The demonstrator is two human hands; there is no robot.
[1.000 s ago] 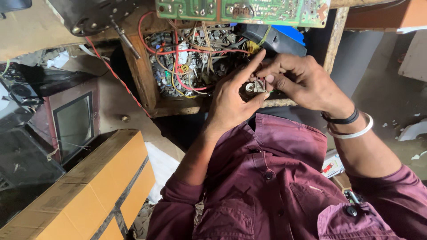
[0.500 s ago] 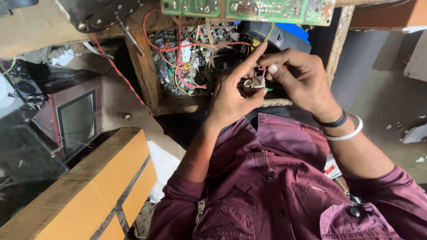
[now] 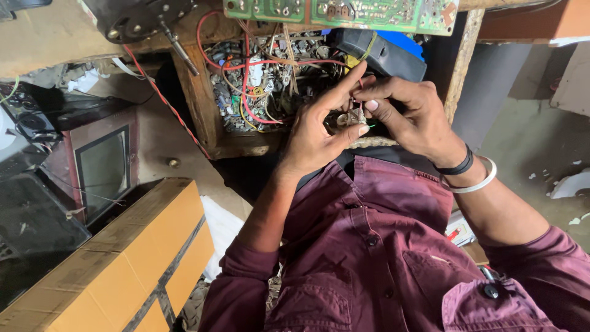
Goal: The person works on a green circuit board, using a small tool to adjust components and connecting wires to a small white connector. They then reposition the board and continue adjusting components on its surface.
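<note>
Small metal component (image 3: 351, 118) sits pinched between both hands, held in the air just above the chest, in front of the wooden crate's near edge. Left hand (image 3: 319, 132): thumb and fingers closed on the part from below, index finger stretched up past it. Right hand (image 3: 409, 114): fingertips pressed onto the same part from the other side; black band and silver bangle (image 3: 476, 182) on that wrist.

Tight room: directly behind the hands is the open wooden crate (image 3: 203, 104) packed with red wires (image 3: 246, 80) and loose parts. Black block (image 3: 381, 52) sits just above the right hand's knuckles. Green circuit board (image 3: 344, 11) overhangs along the top edge.

Left side: small old television (image 3: 101, 169), then a yellow cardboard box (image 3: 117, 258) near the left elbow. Right side is bare grey floor with white scraps (image 3: 568, 184).
</note>
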